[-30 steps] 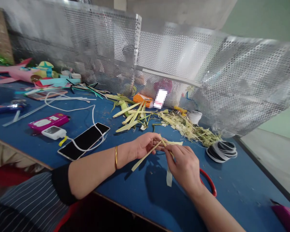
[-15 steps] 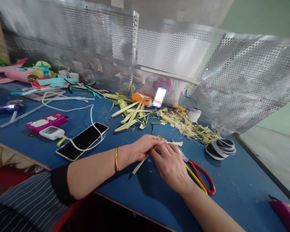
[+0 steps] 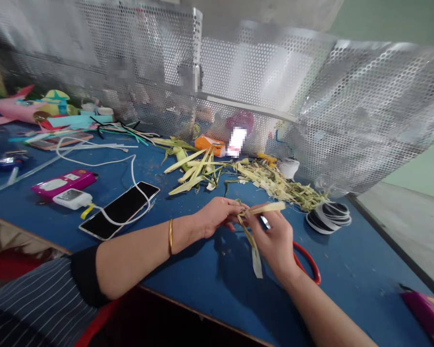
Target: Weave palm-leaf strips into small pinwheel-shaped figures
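Over the blue table, my left hand (image 3: 217, 215) pinches a thin, pale green corn husk strip (image 3: 270, 207) between thumb and fingers. My right hand (image 3: 278, 238) meets it from the other side, its thumb and fingers closed on the same strip. One pale end sticks out to the right above my right hand, and another hangs below between the hands. A small loop shows at my left fingertips; how it is wound there is hard to make out. Beneath my right hand lie scissors with a red handle (image 3: 313, 264), mostly hidden.
Beyond the hands lie corn husks (image 3: 191, 172) and a heap of shredded husk (image 3: 271, 184). A black-and-white roll (image 3: 327, 219) sits at right. Leftward are a phone (image 3: 121, 209), a white cable (image 3: 133, 168) and a magenta power bank (image 3: 63, 183). Perforated metal sheeting (image 3: 253, 62) stands behind.
My right hand has turned and lifted slightly, its fingers now pinching near the left fingertips. The strip's lower end has swung from the left to hang between the hands.
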Tool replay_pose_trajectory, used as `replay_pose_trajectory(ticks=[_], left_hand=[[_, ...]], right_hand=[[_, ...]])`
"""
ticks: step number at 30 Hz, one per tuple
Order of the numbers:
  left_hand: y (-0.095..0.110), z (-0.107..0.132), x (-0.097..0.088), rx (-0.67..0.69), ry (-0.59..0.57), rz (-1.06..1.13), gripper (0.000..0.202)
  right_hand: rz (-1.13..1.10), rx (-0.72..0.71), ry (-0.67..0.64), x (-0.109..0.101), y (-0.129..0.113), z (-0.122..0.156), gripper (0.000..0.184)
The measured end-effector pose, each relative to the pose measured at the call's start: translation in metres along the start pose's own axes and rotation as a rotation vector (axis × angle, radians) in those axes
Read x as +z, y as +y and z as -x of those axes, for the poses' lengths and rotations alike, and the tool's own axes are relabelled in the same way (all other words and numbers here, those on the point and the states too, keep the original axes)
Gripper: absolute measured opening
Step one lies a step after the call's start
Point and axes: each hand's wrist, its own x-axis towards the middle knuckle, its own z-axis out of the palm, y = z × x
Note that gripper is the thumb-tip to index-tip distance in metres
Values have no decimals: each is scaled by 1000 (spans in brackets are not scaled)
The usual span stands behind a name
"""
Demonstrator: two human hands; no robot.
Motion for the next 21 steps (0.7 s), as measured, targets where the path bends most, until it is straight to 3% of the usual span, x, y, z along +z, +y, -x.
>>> replay_pose_trajectory(ticks=[3,6,11,16,19,21], left_hand=[[2,0,0,-5,9,-12,17],[4,-1,-1,-28,15,-5,17],[5,0,-1,0,27,-23,12],[7,0,0,66,147,-110,9],[10,-1,-2,81,211,-102,10],[12,-3,-5,69,240,-34,9]], right_hand=[[-236,350,26,3,11,-3,18],[-376,516,18,7,17,-4,22],[-378,569,25,10,19,-4,21],[-439,626,-16,13,18,-3,20],[-460,719,-188,12,18,-4,35],[-362,592,-310,9,17,-4,38]])
